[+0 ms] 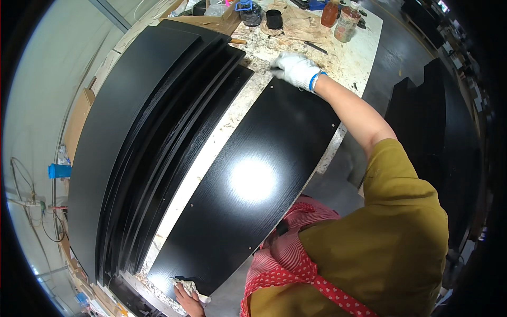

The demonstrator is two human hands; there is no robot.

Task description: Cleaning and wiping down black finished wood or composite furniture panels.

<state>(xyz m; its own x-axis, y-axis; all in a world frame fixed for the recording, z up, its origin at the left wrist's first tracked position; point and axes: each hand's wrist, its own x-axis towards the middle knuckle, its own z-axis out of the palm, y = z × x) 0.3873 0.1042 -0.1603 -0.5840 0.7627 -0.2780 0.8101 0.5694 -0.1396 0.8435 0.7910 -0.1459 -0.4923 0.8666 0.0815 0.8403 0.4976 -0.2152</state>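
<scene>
A long black wood-grain panel (222, 206) with small holes along its edges lies before me on the worktable, a bright light reflecting in its middle. My right hand (297, 70), in a white knit glove with a blue cuff, is at its far end, fingers curled at the end edge; the fingertips are partly hidden. At the near end my bare left hand (189, 302) holds a crumpled whitish cloth (191, 288) against the panel's corner. Left of this panel rises a stack of similar black panels (153, 127), their edges stepped.
The stained white worktable (364, 39) bears a blue-topped jug (250, 13), a black cup (274, 19), a reddish jar (330, 13), a smeared jar (347, 25) and a dark-handled tool (316, 47). More black panels (438, 121) stand at the right. A blue container (59, 171) is beyond the stack.
</scene>
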